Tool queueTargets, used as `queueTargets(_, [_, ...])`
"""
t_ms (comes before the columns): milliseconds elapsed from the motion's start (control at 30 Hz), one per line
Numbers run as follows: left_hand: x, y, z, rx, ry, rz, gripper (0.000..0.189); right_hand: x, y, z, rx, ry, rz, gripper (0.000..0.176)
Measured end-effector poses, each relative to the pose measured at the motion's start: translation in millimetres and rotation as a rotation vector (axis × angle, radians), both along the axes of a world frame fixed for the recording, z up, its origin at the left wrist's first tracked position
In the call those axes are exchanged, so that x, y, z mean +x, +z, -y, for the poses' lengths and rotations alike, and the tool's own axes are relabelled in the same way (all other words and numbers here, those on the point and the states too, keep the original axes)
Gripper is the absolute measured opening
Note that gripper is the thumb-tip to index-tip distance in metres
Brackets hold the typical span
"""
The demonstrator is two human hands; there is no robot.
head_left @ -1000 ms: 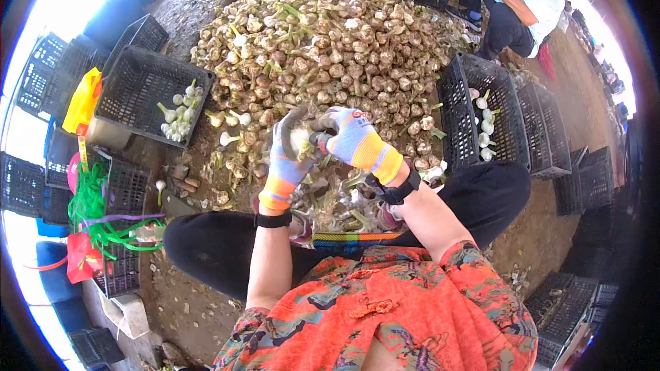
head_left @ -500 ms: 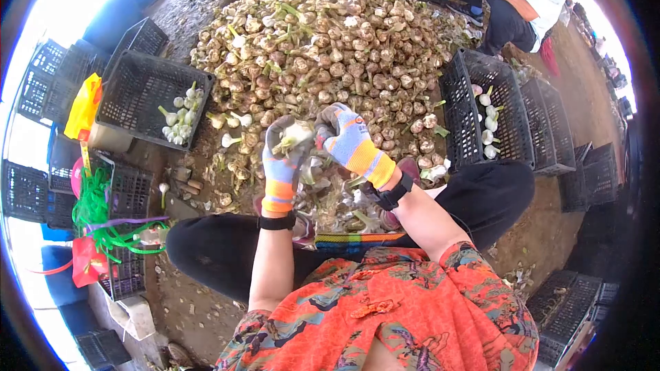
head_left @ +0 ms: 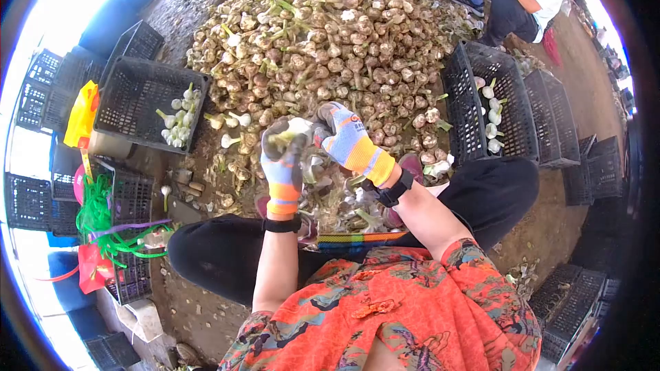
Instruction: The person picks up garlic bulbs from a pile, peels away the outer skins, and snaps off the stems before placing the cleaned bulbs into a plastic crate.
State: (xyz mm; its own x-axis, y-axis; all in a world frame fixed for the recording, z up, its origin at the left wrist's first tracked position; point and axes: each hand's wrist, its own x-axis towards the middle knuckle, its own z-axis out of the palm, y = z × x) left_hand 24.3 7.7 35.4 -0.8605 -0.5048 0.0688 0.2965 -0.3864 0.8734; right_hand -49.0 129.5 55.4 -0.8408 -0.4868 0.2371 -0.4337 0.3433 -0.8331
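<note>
My left hand (head_left: 282, 148), in a striped work glove with dark fingers, is closed around a garlic bulb (head_left: 295, 128) in front of the pile. Close beside it on the right, my right hand (head_left: 339, 130), gloved the same way, has its fingers curled in toward the bulb. A bit of red shows at its fingertips, but what it grips is hidden. Just beyond both hands rises a large heap of untrimmed garlic (head_left: 323, 62) with dry, soil-stained skins and stalks. Loose peelings (head_left: 344, 199) lie below the hands, between my shoes.
A black crate (head_left: 130, 113) at left holds several cleaned white bulbs (head_left: 180, 120). Another crate (head_left: 474, 124) at right holds a row of white bulbs (head_left: 494, 120). Green and purple straps (head_left: 96, 209) hang over crates at left. A co-worker (head_left: 515, 0) sits at upper right.
The garlic bulb has turned in my left hand, and its stalk end now shows less. Both hands stay close together. The view has shifted slightly.
</note>
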Motion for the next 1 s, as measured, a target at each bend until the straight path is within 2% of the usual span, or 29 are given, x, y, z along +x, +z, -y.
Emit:
queueTargets(33, [0,-3,1,0.166,0.009,0.002,0.039,2,-4,1,-0.086,0.004,0.023,0.023])
queueTargets(100, [0,-5,5,0.177,-0.016,0.012,0.037,-7,-28,4,-0.171,-0.044,0.075,0.018])
queueTargets(167, [0,2,6,0.346,-0.139,-0.144,0.038,-16,-39,9,-0.344,-0.139,0.165,0.009])
queueTargets(200, [0,6,7,0.312,-0.209,-0.193,0.039,-19,-45,11,-0.531,-0.264,0.197,0.008])
queueTargets(233, [0,5,9,0.312,-0.208,-0.191,0.039,-24,-45,6,-0.5,-0.311,0.454,0.008])
queueTargets(300, [0,-3,17,0.463,-0.245,-0.191,0.032,-39,-83,0,-0.498,-0.358,0.405,0.009])
queueTargets(333, [-1,-8,20,0.563,-0.314,-0.223,0.033,-40,-116,1,-0.187,-0.368,0.325,0.01])
queueTargets(367, [-2,-8,24,0.612,-0.35,-0.182,0.033,-32,-114,0,0.127,-0.375,0.246,0.012])
queueTargets(400, [-3,-15,31,0.637,-0.285,-0.109,0.036,-17,-114,-8,0.611,-0.011,0.177,0.02])
queueTargets(433, [-5,-23,41,0.658,-0.219,-0.033,0.04,-6,-155,-14,0.815,0.498,-0.015,0.027])
queueTargets(467, [-9,-25,53,0.595,-0.096,-0.097,0.044,11,-144,-20,0.687,0.658,0.254,0.03])
queueTargets(500, [-15,-24,70,0.526,0.025,-0.164,0.048,26,-152,-26,0.717,0.479,0.369,0.028])
queueTargets(567, [-8,-11,113,0.517,-0.119,-0.442,0.058,19,-157,-30,0.744,0.004,0.491,0.032])
queueTargets(633, [-6,34,107,0.742,-0.019,-0.552,0.063,-14,-184,-42,0.7,-0.27,0.533,0.032])
queueTargets(667, [-12,29,111,0.685,0.193,-0.419,0.055,-31,-197,-46,0.696,-0.321,0.473,0.031])
queueTargets(700, [-14,19,109,0.677,0.194,-0.422,0.055,-44,-206,-48,0.687,-0.373,0.41,0.03])
queueTargets(733, [-14,4,100,0.654,0.169,-0.311,0.049,-50,-201,-47,0.717,-0.305,0.446,0.031])
queueTargets(767, [-14,-9,90,0.632,0.149,-0.201,0.043,-60,-241,-44,0.843,-0.243,0.438,0.032])
queueTargets(800, [-16,-18,78,0.651,0.088,-0.134,0.037,-61,-249,-43,0.912,-0.172,0.369,0.028])
queueTargets(867, [-19,-32,53,0.65,0.01,0.045,0.027,-63,-241,-41,0.981,-0.089,0.294,0.026])
queueTargets(933, [-15,-60,42,0.619,-0.093,0.185,0.027,-61,-218,-41,0.895,-0.192,0.558,0.037])
queueTargets(967, [-15,-79,42,0.608,-0.179,0.199,0.029,-56,-216,-44,0.729,-0.32,0.601,0.041])
queueTargets(1000, [-17,-84,35,0.5,-0.167,0.336,0.033,-51,-206,-41,0.556,-0.414,0.569,0.041])
